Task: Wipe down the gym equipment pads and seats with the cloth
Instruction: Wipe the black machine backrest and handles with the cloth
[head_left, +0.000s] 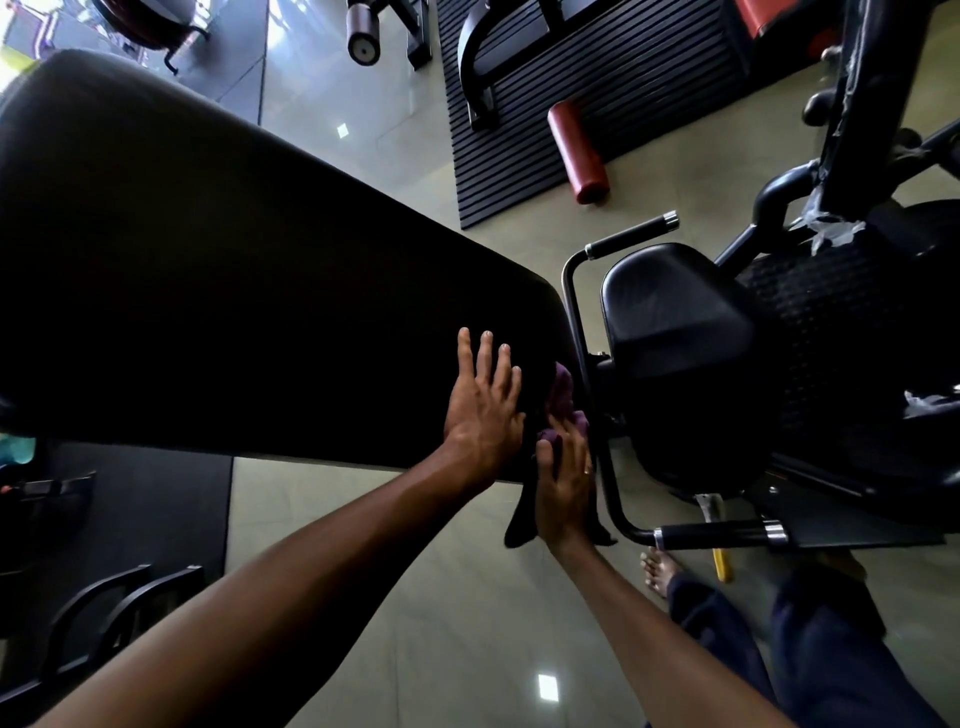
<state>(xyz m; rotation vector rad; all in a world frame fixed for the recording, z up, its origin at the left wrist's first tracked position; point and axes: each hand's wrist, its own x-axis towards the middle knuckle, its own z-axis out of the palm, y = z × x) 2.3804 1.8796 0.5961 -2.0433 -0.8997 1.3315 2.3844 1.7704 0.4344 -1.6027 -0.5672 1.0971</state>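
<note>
Cloth (563, 402) is bunched against the end of the long pad (260, 286), my right hand (563, 493) pressing it there. Left hand (485, 410) rests flat, fingers (464, 353) spread, holding nothing. Seat (675, 322) alongside not yet wiped, I judge.

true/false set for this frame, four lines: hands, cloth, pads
1. The left hand lies flat on the long black pad. True.
2. The cloth is white. False: it is purple.
3. The left hand presses the cloth. False: the right hand presses it at the pad's near end.
4. A smaller black seat sits to the right of the long black pad. True.
</note>
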